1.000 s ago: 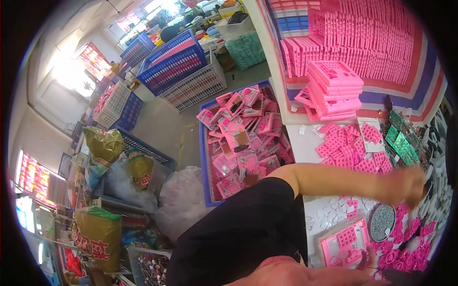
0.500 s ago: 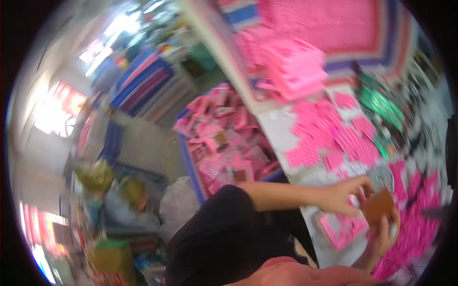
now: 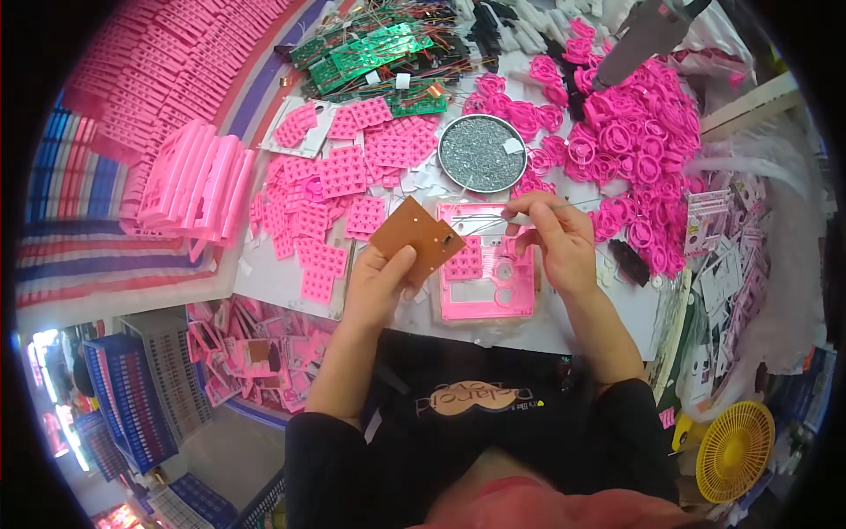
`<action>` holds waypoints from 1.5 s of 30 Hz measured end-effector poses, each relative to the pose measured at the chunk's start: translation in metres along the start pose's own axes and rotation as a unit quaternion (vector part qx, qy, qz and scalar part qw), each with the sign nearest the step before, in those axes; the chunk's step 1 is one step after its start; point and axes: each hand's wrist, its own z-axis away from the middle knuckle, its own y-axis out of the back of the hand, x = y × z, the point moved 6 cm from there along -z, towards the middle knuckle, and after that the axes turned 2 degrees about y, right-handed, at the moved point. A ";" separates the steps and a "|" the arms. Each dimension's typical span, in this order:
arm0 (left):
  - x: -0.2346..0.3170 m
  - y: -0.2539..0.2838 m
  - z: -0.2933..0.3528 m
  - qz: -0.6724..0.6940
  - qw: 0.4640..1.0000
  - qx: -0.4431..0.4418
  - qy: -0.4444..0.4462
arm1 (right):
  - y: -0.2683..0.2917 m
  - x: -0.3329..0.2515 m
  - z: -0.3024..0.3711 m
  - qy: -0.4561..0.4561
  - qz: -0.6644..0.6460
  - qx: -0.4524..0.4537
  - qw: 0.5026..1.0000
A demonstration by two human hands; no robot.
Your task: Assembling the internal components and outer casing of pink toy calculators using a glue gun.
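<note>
My left hand (image 3: 381, 280) grips a square brown circuit board (image 3: 412, 234) by its lower left corner, thumb on top. A small dark part sits near the board's right corner. My right hand (image 3: 562, 247) pinches thin dark wires (image 3: 483, 218) that stretch across toward the board. Below both hands, a pink plastic housing (image 3: 486, 309) with round openings lies on the white table. A pink rubber keypad (image 3: 464, 259) rests inside it, partly covered by the board.
A round tin of small metal screws (image 3: 481, 152) stands behind the housing. Loose pink keypads (image 3: 342, 171) lie left, green circuit boards (image 3: 379, 55) at the back, pink rings (image 3: 630, 132) at the right. A grey power screwdriver (image 3: 648, 40) hangs above the rings. Pink housings (image 3: 189, 181) stand far left.
The view has swung from the left side back to the table before me. The brown board was between both hands; now my left hand has it and my right is apart, on the wires.
</note>
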 end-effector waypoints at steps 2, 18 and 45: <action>-0.001 0.003 0.002 -0.006 1.000 -0.001 -0.002 | 0.000 -0.009 0.006 0.080 0.100 0.000 0.992; -0.001 -0.002 0.013 -0.018 0.996 0.017 -0.086 | 0.014 0.011 0.026 -0.083 -0.014 -0.033 0.996; 0.008 -0.019 0.027 -0.083 0.990 -0.113 -0.018 | -0.026 -0.021 0.020 -0.085 0.441 -0.282 0.848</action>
